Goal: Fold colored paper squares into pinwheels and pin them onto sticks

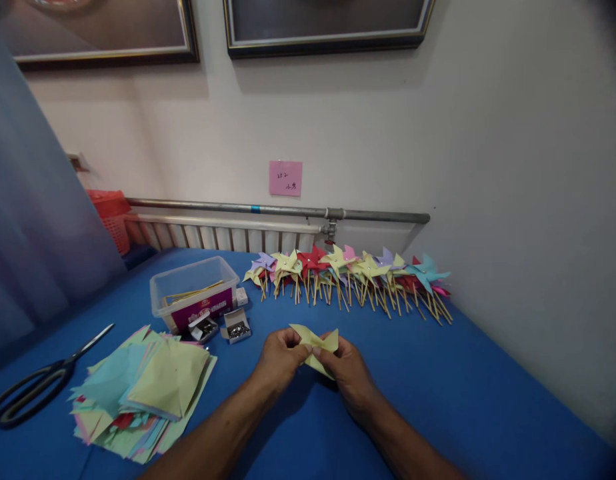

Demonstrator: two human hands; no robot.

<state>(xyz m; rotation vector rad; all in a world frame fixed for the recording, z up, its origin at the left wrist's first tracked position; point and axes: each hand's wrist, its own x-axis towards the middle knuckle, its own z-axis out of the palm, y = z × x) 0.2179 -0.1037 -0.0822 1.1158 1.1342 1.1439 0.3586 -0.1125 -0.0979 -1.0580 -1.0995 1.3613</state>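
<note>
We see both hands nearest, raised in front of us: left hand [281,357] and right hand [349,370], each grip pinched closed, thumb over fingers, on the yellow paper [308,336]. It sits between them, partly folded, its pointed corners sticking out, thumbs meeting near its middle.

Below is the blue-covered counter [438,380]. Left of the hands we have a messy pile of coloured paper sheets [163,387]; beside it, dark-handled scissors [63,368], tip pointing away. Past the pile, two small open boxes [237,328] with tiny metallic pieces, then a clear tub [195,303] with sticks inside.

Farther back, a row of pinwheels on sticks [338,267], mixed colours. Behind: radiator [233,237], metal pipe [288,211], pink note [285,178] on the wall, two framed pictures [328,43] above.
</note>
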